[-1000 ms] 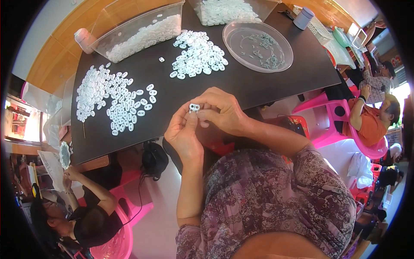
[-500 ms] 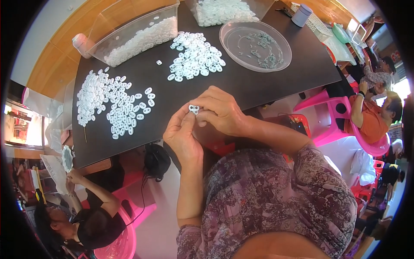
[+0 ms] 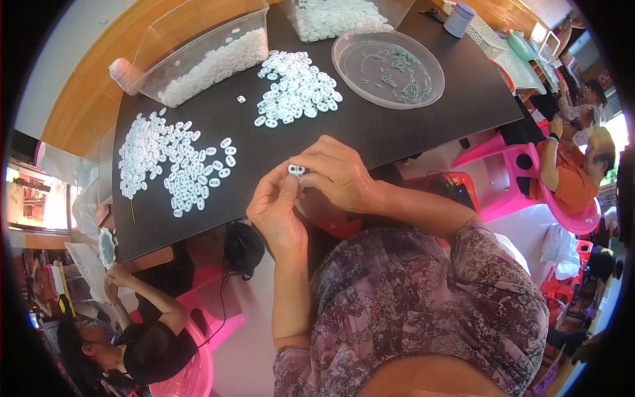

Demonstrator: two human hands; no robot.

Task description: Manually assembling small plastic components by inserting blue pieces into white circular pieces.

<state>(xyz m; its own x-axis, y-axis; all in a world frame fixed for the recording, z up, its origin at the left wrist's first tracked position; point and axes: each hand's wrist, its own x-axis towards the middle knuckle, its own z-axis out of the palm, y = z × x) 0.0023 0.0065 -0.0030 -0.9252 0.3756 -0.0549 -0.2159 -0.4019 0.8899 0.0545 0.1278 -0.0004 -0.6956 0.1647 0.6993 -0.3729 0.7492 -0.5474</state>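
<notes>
Just off the table's near edge, my left hand [image 3: 281,208] and my right hand [image 3: 338,173] meet, pinching a small white plastic piece [image 3: 296,169] with two dark holes between thumbs and fingertips. Part of it is hidden by the fingers. Beyond them lies a pile of white oval two-holed pieces [image 3: 297,92]. More such ovals spread to the left, in a dense heap [image 3: 140,152] and a looser group [image 3: 192,182]. One small white piece [image 3: 241,99] sits apart. At the far right, a round clear tray [image 3: 354,63] holds thin grey-green slivers [image 3: 405,76].
Two clear bins, a left one [image 3: 155,63] and a far one [image 3: 357,20], hold more white pieces. A white bottle [image 3: 122,74] and a lidded container [image 3: 459,20] flank them. A co-worker [image 3: 142,331] sits at left; another person [image 3: 572,175] sits at right.
The pinched piece is turned slightly, so its two holes face up more plainly. Both hands stay in nearly the same place; the whole view has shifted a little.
</notes>
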